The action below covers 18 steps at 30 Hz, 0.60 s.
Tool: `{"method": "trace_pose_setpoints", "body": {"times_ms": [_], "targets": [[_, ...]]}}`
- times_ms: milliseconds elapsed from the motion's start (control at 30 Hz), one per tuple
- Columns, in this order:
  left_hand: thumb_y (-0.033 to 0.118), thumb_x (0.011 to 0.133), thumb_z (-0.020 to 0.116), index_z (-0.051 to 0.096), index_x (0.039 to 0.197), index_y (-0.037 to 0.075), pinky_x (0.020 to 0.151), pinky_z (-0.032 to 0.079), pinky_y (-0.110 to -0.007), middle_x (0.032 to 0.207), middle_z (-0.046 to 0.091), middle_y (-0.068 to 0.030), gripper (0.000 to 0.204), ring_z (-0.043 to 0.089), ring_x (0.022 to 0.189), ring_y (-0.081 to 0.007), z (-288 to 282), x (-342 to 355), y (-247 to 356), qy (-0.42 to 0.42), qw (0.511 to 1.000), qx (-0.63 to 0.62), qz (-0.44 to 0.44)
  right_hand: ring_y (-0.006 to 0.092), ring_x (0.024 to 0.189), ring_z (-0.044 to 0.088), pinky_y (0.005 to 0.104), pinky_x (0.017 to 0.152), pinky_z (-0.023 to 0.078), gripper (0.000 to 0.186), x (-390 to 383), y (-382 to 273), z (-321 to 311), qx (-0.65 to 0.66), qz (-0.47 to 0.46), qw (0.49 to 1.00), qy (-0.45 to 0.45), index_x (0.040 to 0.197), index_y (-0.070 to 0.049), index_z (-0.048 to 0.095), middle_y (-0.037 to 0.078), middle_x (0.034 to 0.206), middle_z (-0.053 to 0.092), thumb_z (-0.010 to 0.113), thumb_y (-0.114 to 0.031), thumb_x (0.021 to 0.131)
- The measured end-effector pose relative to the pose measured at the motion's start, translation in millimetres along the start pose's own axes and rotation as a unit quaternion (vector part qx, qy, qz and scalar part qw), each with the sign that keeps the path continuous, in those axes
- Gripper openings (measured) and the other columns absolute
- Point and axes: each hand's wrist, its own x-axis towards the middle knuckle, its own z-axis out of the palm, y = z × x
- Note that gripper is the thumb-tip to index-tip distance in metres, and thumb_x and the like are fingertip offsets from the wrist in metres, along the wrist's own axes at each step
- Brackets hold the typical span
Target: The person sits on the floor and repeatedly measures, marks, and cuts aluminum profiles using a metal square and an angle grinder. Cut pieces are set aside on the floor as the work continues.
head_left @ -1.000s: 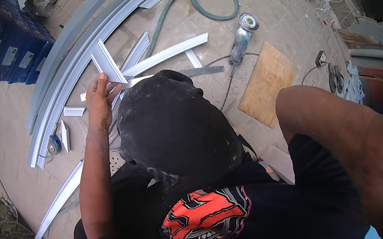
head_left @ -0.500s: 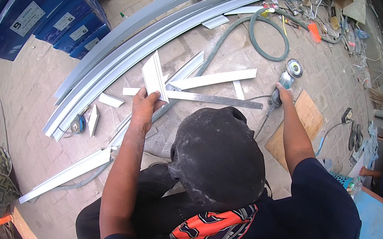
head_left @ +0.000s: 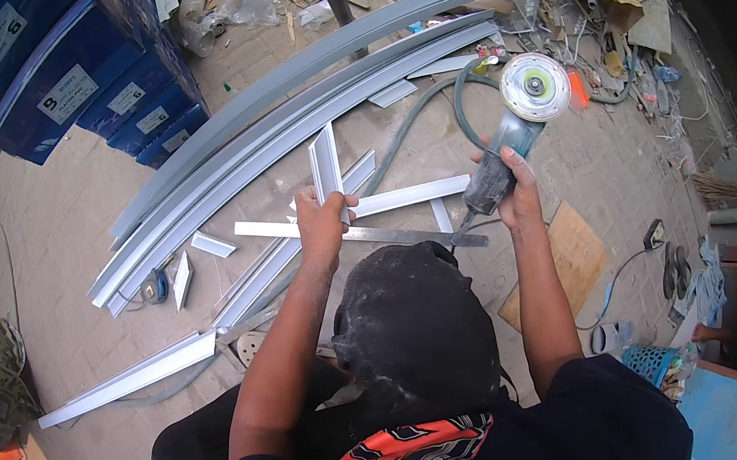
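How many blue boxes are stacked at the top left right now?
4 blue boxes, in a leaning stack at the top left beside the long curved grey profiles: one on top, two in the middle, one lowest at the pavement. More may be hidden behind.

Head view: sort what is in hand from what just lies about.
In hand:
- short grey profile piece, upright in left hand
- angle grinder, lifted in right hand

Lying about:
- long curved profiles
- blue boxes
- cardboard sheet
- hose

Bright, even daylight with soft, short shadows; sharp focus at centre. Fisheye distortion bends the long grey metal channels [head_left: 342, 69]; beyond them, a black vignette rings the picture.
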Motion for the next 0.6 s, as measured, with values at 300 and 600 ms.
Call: {"method": "trace_pose_setpoints", "body": {"times_ms": [300,600], "targets": [[0.02,0.095,0.088,0.047,0.124,0.004,0.088,0.057,-0.037,0.108,0.068,-0.0111,0.052,0.069,0.097,-0.0197,19.0,-40.6,32.1,0.025,0.984,-0.057,0.168,0.0304,0.087,0.077,0.0464,0.08,0.068,0.052,46.8,16.3,205.5,0.263,0.194,0.939,-0.107,0.117,0.004,0.066,0.019,0.099,0.075,0.078,-0.041,0.095],[0.033,0.097,0.087,0.046,0.131,-0.002,0.094,0.054,-0.046,0.116,0.067,-0.022,0.064,0.07,0.109,-0.0331,-5.2,-29.7,-6.0,0.108,0.949,0.041,0.292,0.0309,0.078,0.072,0.0422,0.073,0.064,0.049,35.1,80.0,240.4,0.207,0.227,0.951,-0.044,0.102,0.004,0.068,0.016,0.088,0.07,0.074,-0.044,0.094]]}}
